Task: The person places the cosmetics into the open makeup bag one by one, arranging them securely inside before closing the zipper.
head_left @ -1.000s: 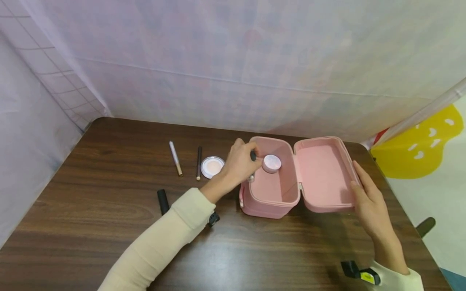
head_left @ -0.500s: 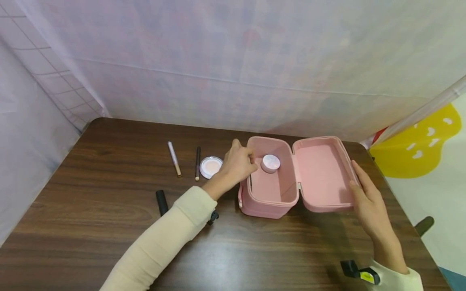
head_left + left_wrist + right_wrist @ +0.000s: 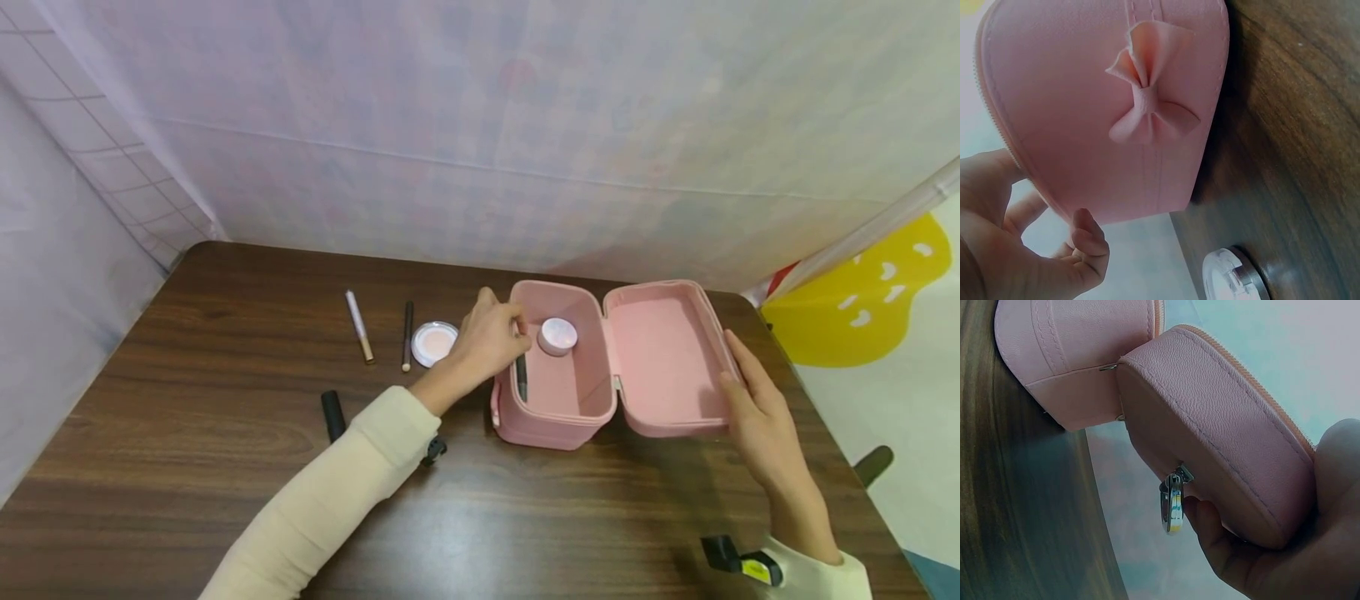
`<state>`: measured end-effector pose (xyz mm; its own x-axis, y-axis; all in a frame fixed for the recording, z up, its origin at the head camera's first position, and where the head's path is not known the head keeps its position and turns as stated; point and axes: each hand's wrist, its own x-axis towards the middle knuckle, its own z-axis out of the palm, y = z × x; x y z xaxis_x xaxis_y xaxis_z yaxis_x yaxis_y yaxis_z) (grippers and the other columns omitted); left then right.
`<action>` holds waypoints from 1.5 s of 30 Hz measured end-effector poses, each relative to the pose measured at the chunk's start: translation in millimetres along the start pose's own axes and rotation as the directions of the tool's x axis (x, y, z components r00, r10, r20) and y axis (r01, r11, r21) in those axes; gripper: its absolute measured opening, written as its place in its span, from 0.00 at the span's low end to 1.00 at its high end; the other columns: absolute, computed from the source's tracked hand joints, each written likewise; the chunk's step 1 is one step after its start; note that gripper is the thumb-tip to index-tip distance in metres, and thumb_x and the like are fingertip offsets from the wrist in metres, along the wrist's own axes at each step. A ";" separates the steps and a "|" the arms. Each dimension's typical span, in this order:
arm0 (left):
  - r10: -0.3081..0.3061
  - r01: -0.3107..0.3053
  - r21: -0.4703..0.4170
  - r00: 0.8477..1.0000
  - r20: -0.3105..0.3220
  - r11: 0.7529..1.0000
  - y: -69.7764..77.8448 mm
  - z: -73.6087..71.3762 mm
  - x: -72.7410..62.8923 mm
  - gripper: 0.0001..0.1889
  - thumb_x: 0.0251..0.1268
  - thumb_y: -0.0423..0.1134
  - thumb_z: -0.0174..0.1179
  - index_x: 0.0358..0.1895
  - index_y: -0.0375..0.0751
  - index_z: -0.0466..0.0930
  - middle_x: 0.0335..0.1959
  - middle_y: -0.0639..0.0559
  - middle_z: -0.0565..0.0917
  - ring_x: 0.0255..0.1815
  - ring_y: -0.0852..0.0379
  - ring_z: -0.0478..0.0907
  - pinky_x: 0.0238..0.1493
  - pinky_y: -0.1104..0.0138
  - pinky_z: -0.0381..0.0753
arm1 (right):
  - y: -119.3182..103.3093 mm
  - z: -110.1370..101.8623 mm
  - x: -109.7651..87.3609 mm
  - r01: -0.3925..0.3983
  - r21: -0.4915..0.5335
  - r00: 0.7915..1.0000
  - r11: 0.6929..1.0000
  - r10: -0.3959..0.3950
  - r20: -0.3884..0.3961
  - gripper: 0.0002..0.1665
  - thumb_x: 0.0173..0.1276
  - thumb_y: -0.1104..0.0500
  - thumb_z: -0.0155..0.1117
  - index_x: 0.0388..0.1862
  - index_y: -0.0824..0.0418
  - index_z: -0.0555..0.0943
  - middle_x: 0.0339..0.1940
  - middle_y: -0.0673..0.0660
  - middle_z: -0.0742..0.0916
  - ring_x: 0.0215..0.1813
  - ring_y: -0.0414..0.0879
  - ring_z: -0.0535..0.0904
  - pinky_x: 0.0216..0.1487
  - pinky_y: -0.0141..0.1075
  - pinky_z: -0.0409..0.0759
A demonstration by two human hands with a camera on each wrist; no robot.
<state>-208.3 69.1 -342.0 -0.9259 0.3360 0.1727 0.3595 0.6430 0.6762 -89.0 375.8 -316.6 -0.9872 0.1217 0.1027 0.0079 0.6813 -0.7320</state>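
A pink zippered cosmetic case (image 3: 562, 429) stands unzipped on the table, its lid (image 3: 663, 358) folded out to the right. My left hand (image 3: 483, 337) is at its left rim with fingers curled over the edge. Just below those fingertips, a slim dark pen-like stick (image 3: 522, 379) lies along the inner left wall; whether the fingers still hold its upper end is hidden. Inside the case sits a small round jar (image 3: 557, 337). My right hand (image 3: 765, 412) grips the lid's outer edge. A bow (image 3: 1147, 103) on the case shows in the left wrist view, and a metal ring (image 3: 1172, 500) hangs near the right fingers.
Left of the case lie a round compact (image 3: 434, 343), a thin black pencil (image 3: 407, 337), a white-and-gold tube (image 3: 359, 327) and a black tube (image 3: 333, 415), partly hidden by the left sleeve (image 3: 337, 483). A pale curtain (image 3: 450, 150) hangs behind the table.
The dark stick, earlier between my left fingers at the rim, is now lower, inside the case along its left wall. My right hand and the lid have stayed put.
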 end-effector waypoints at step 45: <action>0.077 -0.092 -0.185 0.993 -0.088 0.978 -76.9 -74.4 -65.0 0.14 0.54 0.39 0.71 0.44 0.41 0.82 0.34 0.49 0.74 0.31 0.53 0.71 0.33 0.63 0.71 | 8.5 -9.4 2.4 0.003 -0.036 1.000 0.999 -0.003 0.002 0.31 0.79 0.52 0.37 0.78 0.42 0.46 0.75 0.65 0.57 0.62 0.53 0.65 0.47 0.17 0.65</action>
<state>-184.5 -53.4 -352.0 -0.9022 0.3225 0.2863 0.4153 0.4712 0.7781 -89.8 388.6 -316.2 -0.9876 0.1178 0.1035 0.0102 0.7072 -0.7069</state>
